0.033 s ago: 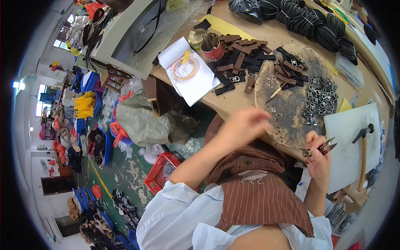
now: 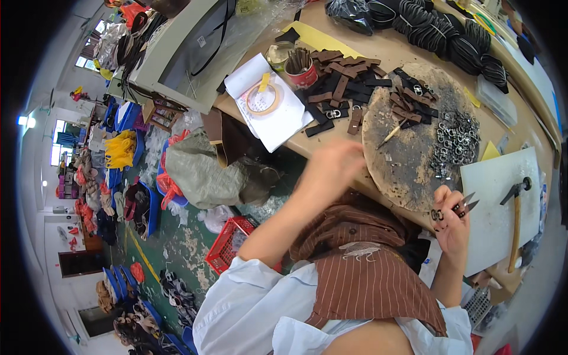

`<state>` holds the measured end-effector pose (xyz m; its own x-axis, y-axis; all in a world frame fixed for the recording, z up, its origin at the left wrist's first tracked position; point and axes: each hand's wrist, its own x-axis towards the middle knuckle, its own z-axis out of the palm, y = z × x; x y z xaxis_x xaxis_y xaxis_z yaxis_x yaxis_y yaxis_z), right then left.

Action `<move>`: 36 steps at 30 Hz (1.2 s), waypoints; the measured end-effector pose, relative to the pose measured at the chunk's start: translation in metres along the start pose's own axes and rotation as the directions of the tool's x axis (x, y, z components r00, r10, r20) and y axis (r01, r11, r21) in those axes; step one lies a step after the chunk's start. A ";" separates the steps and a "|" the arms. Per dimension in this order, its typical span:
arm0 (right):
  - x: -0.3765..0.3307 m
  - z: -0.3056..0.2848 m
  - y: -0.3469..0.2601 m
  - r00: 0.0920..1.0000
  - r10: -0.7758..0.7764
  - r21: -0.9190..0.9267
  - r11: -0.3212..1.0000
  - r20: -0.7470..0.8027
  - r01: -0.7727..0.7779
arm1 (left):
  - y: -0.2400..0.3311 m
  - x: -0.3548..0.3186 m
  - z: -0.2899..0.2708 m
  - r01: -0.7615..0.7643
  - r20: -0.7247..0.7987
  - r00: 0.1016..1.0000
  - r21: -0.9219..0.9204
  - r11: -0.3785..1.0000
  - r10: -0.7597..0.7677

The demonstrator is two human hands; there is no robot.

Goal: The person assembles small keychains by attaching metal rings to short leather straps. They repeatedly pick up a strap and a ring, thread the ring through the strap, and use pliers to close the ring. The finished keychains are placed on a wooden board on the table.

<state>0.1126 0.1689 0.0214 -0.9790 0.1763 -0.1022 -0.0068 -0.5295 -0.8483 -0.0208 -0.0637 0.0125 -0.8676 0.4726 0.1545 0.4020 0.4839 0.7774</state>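
My left hand [image 2: 334, 164], smeared by motion, hovers over the table's front edge, left of a worn round board [image 2: 408, 171]. Its fingers are too blurred to show whether they hold anything. My right hand [image 2: 452, 228] is raised near the board's front right and closed around dark-handled scissors [image 2: 467, 205], blades pointing right. Small metal buckles [image 2: 436, 215] also show at its fingers. On the board lie a heap of metal buckles [image 2: 455, 139], a slim pointed tool with a pale handle [image 2: 391, 134], and brown and black strap pieces [image 2: 414, 105].
More strap pieces [image 2: 340, 86] pile up beyond the board, beside a red tin [image 2: 300, 70]. A tape roll [image 2: 262, 99] rests on a notepad [image 2: 278, 127]. At right, a hammer [image 2: 516, 219] lies on a white board [image 2: 488, 195]. Bundled black cords [image 2: 432, 35] line the back.
My left hand has shifted left, away from the round board. The right hand keeps its place with the scissors.
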 end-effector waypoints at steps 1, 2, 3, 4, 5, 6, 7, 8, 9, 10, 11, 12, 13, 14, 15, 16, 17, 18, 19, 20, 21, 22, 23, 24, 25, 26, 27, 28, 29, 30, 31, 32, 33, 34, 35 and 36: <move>0.005 0.000 0.001 1.000 -0.008 -0.021 1.000 0.009 0.008 | -0.014 0.008 -0.011 -0.008 -0.127 0.991 0.214 0.977 0.036; 0.011 -0.003 0.002 1.000 -0.019 -0.036 0.999 0.016 0.020 | -0.025 0.015 -0.019 0.009 -0.239 0.966 0.421 0.907 0.102; 0.017 -0.006 0.004 0.999 -0.032 -0.052 0.998 0.022 0.033 | -0.039 0.022 -0.024 0.026 -0.195 0.977 0.526 0.850 0.090; 0.021 -0.009 0.006 1.000 -0.030 -0.065 0.997 -0.002 0.030 | -0.052 0.028 -0.024 0.035 -0.150 0.986 0.615 0.788 0.073; 0.025 -0.011 0.007 0.999 -0.028 -0.076 0.997 -0.027 0.026 | -0.061 0.034 -0.026 0.038 -0.107 0.993 0.698 0.715 0.052; 0.028 -0.013 0.009 0.998 -0.027 -0.086 0.996 -0.051 0.022 | -0.067 0.037 -0.029 0.019 -0.065 0.997 0.719 0.694 0.040; 0.031 -0.015 0.010 0.995 -0.010 -0.077 0.997 -0.099 0.002 | -0.067 0.040 -0.030 -0.007 -0.016 0.999 0.733 0.681 0.028; 0.034 -0.015 0.012 0.989 0.008 -0.065 0.998 -0.145 -0.018 | -0.067 0.043 -0.032 -0.033 0.032 0.999 0.745 0.666 0.014; 0.038 -0.015 0.012 0.981 0.028 -0.051 0.998 -0.190 -0.038 | -0.067 0.045 -0.033 -0.027 0.057 0.998 0.745 0.666 -0.023; 0.042 -0.012 0.012 0.971 0.054 -0.077 0.994 -0.233 -0.073 | -0.061 0.044 -0.033 -0.031 0.072 0.997 0.736 0.677 -0.033; 0.045 -0.009 0.015 0.956 0.078 -0.100 0.989 -0.284 -0.111 | -0.054 0.043 -0.031 -0.041 0.096 0.995 0.724 0.688 -0.042; 0.048 -0.009 0.017 0.937 0.103 -0.121 0.981 -0.333 -0.150 | -0.051 0.041 -0.027 -0.048 0.118 0.992 0.713 0.699 -0.053; 0.049 -0.011 0.018 0.939 0.125 -0.130 0.976 -0.319 -0.174 | -0.053 0.038 -0.022 -0.108 0.154 0.988 0.755 0.646 -0.015; 0.052 -0.010 0.020 0.943 0.112 -0.158 0.973 -0.314 -0.168 | -0.054 0.036 -0.020 -0.147 0.165 0.986 0.776 0.613 0.027; 0.054 -0.007 0.022 0.946 0.101 -0.185 0.969 -0.307 -0.164 | -0.054 0.034 -0.020 -0.183 0.176 0.982 0.795 0.578 0.067; 0.058 -0.004 0.022 0.953 0.085 -0.220 0.963 -0.292 -0.153 | -0.055 0.034 -0.018 -0.211 0.179 0.977 0.813 0.542 0.112; 0.061 -0.002 0.023 0.948 0.089 -0.207 0.966 -0.305 -0.157 | -0.058 0.033 -0.019 -0.230 0.185 0.973 0.795 0.561 0.137; 0.061 -0.004 0.023 0.951 0.099 -0.212 0.963 -0.294 -0.166 | -0.062 0.030 -0.021 -0.248 0.190 0.969 0.776 0.580 0.161; 0.062 -0.006 0.024 0.953 0.108 -0.208 0.963 -0.282 -0.171 | -0.065 0.029 -0.026 -0.270 0.197 0.963 0.761 0.590 0.186; 0.062 -0.007 0.026 0.956 0.118 -0.205 0.963 -0.269 -0.176 | -0.071 0.028 -0.028 -0.258 0.176 0.966 0.736 0.625 0.190; 0.063 -0.007 0.027 0.958 0.130 -0.215 0.958 -0.254 -0.188 | -0.079 0.027 -0.028 -0.246 0.156 0.969 0.710 0.659 0.194; 0.065 -0.006 0.028 0.960 0.142 -0.225 0.954 -0.243 -0.198 | -0.077 0.030 -0.030 -0.239 0.139 0.970 0.681 0.692 0.198; 0.065 -0.005 0.029 0.961 0.153 -0.234 0.950 -0.232 -0.208 | -0.071 0.032 -0.031 -0.124 0.104 0.991 0.567 0.815 0.078; 0.064 -0.003 0.028 0.970 0.147 -0.237 0.952 -0.196 -0.192 | -0.060 0.035 -0.035 0.003 0.091 0.995 0.434 0.901 -0.047; 0.062 0.001 0.025 0.977 0.142 -0.241 0.954 -0.160 -0.178 | -0.047 0.039 -0.039 0.140 0.098 0.980 0.291 0.947 -0.175; 0.059 0.004 0.023 0.982 0.133 -0.245 0.956 -0.131 -0.162 | -0.042 0.039 -0.033 0.271 0.137 0.957 -0.102 0.957 -0.256; 0.055 0.010 0.019 0.984 0.138 -0.193 0.969 -0.109 -0.157 | -0.035 0.038 -0.023 0.378 0.210 0.925 -0.469 0.798 -0.315; 0.052 0.017 0.014 0.998 0.060 -0.206 0.977 -0.015 -0.062 | -0.023 0.034 -0.013 0.449 0.305 0.887 -0.746 0.492 -0.347; 0.053 0.022 0.009 0.996 -0.021 -0.217 0.975 0.082 0.038 | -0.008 0.034 -0.004 0.451 0.349 0.887 -0.795 0.405 -0.303; 0.054 0.028 0.004 0.979 -0.099 -0.219 0.966 0.179 0.137 | 0.006 0.034 0.005 0.455 0.388 0.886 -0.834 0.312 -0.255; 0.056 0.032 -0.001 0.971 -0.097 -0.247 0.957 0.220 0.151 | 0.014 0.033 0.014 0.436 0.387 0.898 -0.845 0.309 -0.206; 0.057 0.035 -0.001 0.979 -0.106 -0.270 0.951 0.176 0.151 | 0.021 0.032 0.019 0.438 0.399 0.898 -0.847 0.302 -0.184; 0.057 0.037 0.000 0.984 -0.116 -0.293 0.944 0.133 0.151 | 0.028 0.031 0.023 0.440 0.409 0.898 -0.849 0.294 -0.162; 0.057 0.038 0.000 0.987 -0.129 -0.310 0.939 0.092 0.151 | 0.032 0.031 0.025 0.441 0.417 0.897 -0.849 0.292 -0.143; 0.055 0.036 0.001 0.989 -0.130 -0.304 0.942 0.069 0.145 | 0.032 0.029 0.028 0.437 0.421 0.899 -0.852 0.288 -0.119; 0.053 0.034 0.001 0.988 -0.145 -0.306 0.939 0.055 0.155 | 0.034 0.029 0.029 0.446 0.432 0.894 -0.844 0.298 -0.115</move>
<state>0.0540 0.1497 0.0329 -0.9775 0.2048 0.0505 -0.0954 -0.2158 -0.9718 -0.0239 -0.0120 0.0252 -0.6956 0.6856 -0.2147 -0.5141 -0.2663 0.8153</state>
